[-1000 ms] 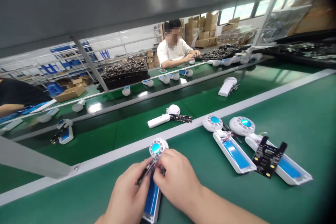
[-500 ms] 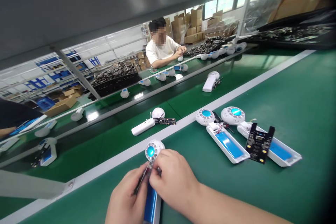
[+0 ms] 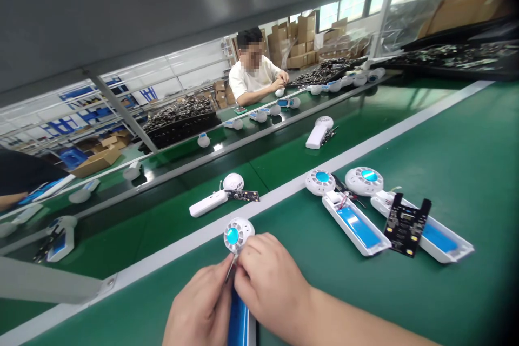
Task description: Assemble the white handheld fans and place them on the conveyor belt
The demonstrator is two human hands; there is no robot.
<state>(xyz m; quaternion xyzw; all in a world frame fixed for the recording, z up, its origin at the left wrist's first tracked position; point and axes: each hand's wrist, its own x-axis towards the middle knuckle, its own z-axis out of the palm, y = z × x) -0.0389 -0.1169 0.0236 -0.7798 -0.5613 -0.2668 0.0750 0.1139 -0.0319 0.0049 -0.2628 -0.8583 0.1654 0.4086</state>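
A white handheld fan (image 3: 239, 233) with a round vented head and blue centre disc lies in front of me, its open handle showing a blue battery (image 3: 238, 316). My left hand (image 3: 203, 303) is closed on a thin circuit board, seen edge-on beside the handle. At the fan's neck, my right hand (image 3: 273, 275) has thumb and fingers pinched together; what they grip is hidden. To the right lie two more opened fans, one with a blue battery (image 3: 363, 230) and the other with a black circuit board (image 3: 407, 225) across its handle.
Past a pale rail (image 3: 279, 194), a green conveyor (image 3: 162, 238) carries fans, including a white one (image 3: 208, 204) with its board sticking out. A co-worker (image 3: 255, 78) sits across the line beside black trays heaped with boards (image 3: 178, 116). An overhead panel (image 3: 162, 11) spans the top.
Fans on the near conveyor have moved left, while those on the far strip have shifted right. Both my hands stay at the fan's neck with only slight finger movement.
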